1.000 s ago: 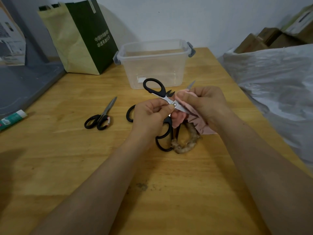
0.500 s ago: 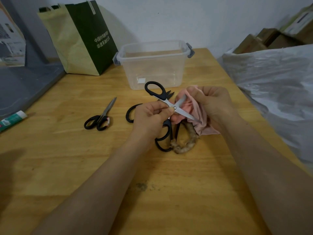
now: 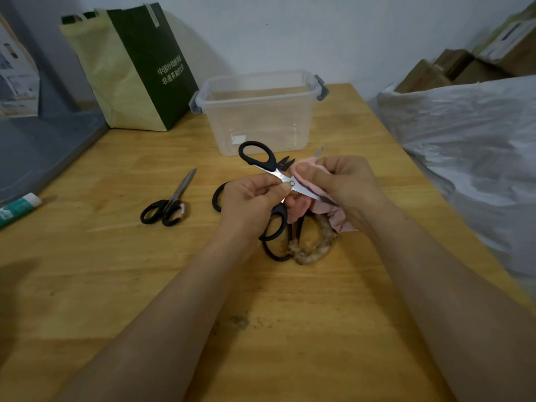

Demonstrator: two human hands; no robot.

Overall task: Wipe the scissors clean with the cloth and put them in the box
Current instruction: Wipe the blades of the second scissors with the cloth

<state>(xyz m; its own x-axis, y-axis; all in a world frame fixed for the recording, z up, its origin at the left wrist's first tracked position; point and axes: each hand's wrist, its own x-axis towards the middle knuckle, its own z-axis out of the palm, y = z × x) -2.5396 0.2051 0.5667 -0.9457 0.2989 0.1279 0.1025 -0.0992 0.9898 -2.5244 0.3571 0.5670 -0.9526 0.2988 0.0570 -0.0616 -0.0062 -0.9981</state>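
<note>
Now my left hand (image 3: 251, 202) pinches the open scissors (image 3: 279, 175) at the pivot | my right hand (image 3: 346, 181) pinches the pink cloth (image 3: 339, 219) round one blade | scissors held above the counter (image 3: 116, 271), near the clear box (image 3: 261, 117).

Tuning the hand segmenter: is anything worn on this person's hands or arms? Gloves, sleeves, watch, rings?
Nothing worn that shows. The left hand and right hand are bare, with no gloves and no rings visible. The left forearm and right forearm are bare down to the frame edge, with no sleeves, watch, bands or markings. The upper arms are out of view.
</note>
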